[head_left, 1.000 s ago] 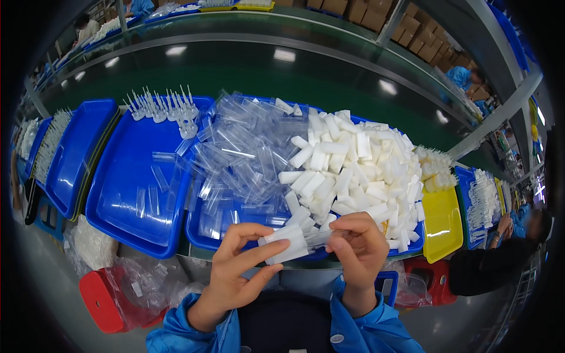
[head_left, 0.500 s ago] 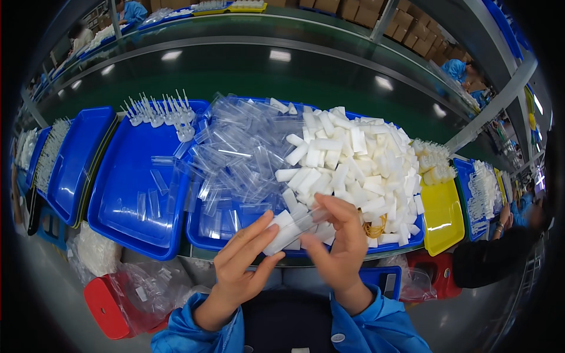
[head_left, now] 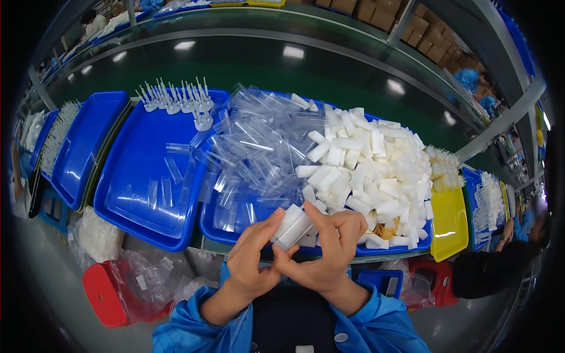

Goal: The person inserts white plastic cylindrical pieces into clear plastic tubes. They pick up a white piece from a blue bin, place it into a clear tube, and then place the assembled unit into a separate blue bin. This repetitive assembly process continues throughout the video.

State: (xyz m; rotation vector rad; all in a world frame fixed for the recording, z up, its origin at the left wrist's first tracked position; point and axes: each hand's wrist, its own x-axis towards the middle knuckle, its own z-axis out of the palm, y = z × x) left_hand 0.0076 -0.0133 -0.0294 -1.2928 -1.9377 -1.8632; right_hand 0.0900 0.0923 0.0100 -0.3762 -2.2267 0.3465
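Between my hands, above the front edge of the blue tray (head_left: 219, 233), is a white foam block (head_left: 292, 215) with a clear plastic sleeve (head_left: 289, 237) around or against its near part. My left hand (head_left: 254, 259) grips the left side with fingers and thumb. My right hand (head_left: 329, 250) pinches from the right, index finger at the top corner and thumb near the bottom. How far the block lies inside the sleeve I cannot tell. Behind them, the tray holds a heap of clear sleeves (head_left: 256, 138) and a pile of white foam blocks (head_left: 376, 170).
Left stands a blue tray (head_left: 126, 203) with several loose sleeves and white stemmed parts (head_left: 176, 100). A yellow tray (head_left: 450, 226) adjoins on the right. Rubber bands (head_left: 386, 229) lie among the foam. Red stools (head_left: 103, 297) stand below. A co-worker's dark sleeve (head_left: 485, 270) shows at right.
My right hand has closed in from the right and now grips the block and sleeve. The piece has tilted more upright between both hands. The whole view has shifted slightly.
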